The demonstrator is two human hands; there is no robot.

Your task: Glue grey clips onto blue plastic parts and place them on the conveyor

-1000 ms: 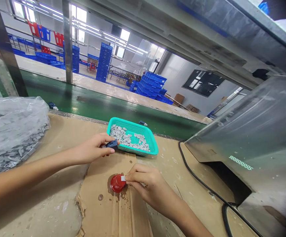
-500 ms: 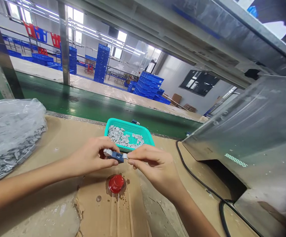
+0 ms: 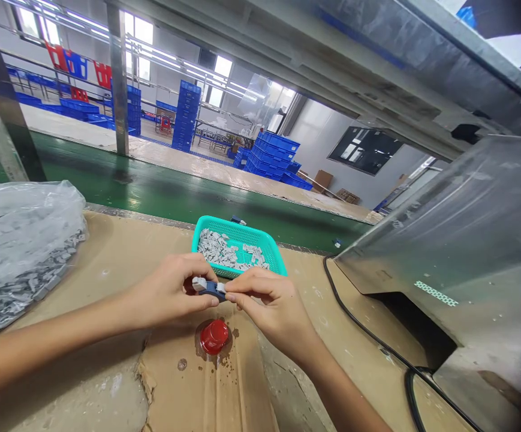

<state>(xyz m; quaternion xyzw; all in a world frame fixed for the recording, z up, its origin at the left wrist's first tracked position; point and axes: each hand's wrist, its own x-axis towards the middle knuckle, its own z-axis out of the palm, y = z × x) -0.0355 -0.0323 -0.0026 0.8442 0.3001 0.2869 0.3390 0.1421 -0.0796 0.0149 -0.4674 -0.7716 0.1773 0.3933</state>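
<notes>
**A:** What's each grip doing?

**B:** Both are clenched on one small part. The left hand [image 3: 170,291] pinches a dark blue plastic piece [image 3: 211,290] between thumb and fingers, with a white plastic insert [image 3: 199,284] sticking out of the piece's left end. The right hand [image 3: 269,315] closes on the opposite end, its fingertips [image 3: 242,287] pressed against it.

**A:** Where's that piece?

**B:** Held up over the bench [image 3: 107,252], right at the near rim of a teal mesh basket [image 3: 237,225]. I can't tell whether it touches the rim.

**A:** What's in the basket?

**B:** A heap of small grey-white parts [image 3: 217,249].

**A:** And around it?

**B:** Just in front sits a red round cap [image 3: 214,336] on a torn cardboard sheet [image 3: 206,390], with brown stains beside it. To the basket's left lies a clear plastic bag [image 3: 17,234] full of similar grey parts. Behind it runs a green conveyor belt [image 3: 161,192], and well beyond that stand stacked blue crates [image 3: 269,157]. To its right is a steel housing [image 3: 444,240], with a black cable [image 3: 359,315] along its foot.
</notes>
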